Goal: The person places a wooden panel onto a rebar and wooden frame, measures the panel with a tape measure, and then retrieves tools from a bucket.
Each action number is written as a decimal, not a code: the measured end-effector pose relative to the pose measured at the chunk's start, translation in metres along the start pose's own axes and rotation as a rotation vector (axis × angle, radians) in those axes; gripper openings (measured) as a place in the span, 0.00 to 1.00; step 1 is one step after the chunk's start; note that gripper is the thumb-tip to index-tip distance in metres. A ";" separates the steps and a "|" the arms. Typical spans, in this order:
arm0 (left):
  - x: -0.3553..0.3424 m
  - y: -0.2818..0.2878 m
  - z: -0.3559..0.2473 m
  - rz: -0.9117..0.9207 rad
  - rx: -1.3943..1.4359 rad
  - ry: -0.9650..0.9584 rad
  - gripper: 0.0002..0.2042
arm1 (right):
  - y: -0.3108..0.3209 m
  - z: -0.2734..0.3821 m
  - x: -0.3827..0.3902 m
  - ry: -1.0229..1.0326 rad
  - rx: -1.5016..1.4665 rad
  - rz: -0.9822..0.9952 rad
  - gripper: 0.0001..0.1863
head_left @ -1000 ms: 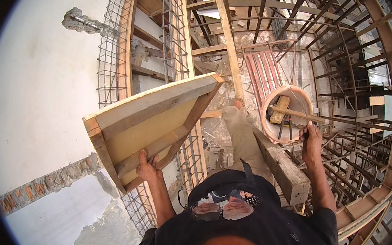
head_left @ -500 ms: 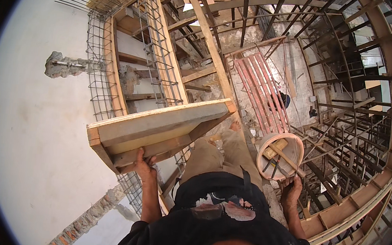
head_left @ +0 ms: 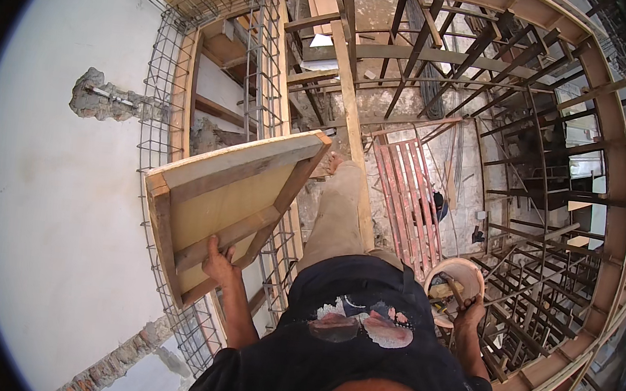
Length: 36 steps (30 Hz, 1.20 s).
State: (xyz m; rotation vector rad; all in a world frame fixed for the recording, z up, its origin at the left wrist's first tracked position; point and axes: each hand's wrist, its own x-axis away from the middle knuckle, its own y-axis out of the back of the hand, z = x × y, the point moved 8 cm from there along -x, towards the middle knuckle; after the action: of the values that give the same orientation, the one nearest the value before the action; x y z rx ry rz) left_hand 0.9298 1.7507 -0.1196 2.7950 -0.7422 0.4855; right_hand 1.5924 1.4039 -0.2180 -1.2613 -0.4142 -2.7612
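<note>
Showing more underside than before, the timber-framed plywood panel [head_left: 231,201], left of the red slatted rack [head_left: 405,204], is gripped by the left hand [head_left: 222,266]; near the rack's lower end, the right hand [head_left: 470,313] clasps the bucket [head_left: 470,275], leaving neither free.

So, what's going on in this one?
The person's left hand grips a wood-framed panel, tilted, beside rebar cages along a white wall. The right hand holds a round bucket with tools inside. Beyond the bucket is a red slatted frame, with timber framing curving around the right side.
</note>
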 end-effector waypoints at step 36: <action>-0.156 -0.422 -0.083 -0.243 -0.013 0.086 0.19 | -0.778 0.259 -0.039 0.068 0.148 0.301 0.13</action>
State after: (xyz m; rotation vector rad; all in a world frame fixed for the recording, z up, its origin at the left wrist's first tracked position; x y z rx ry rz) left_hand 0.9962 2.2029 -0.1487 2.7808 -0.3796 0.5482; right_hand 1.6662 2.2210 -0.2494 -1.0921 -0.3799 -2.4643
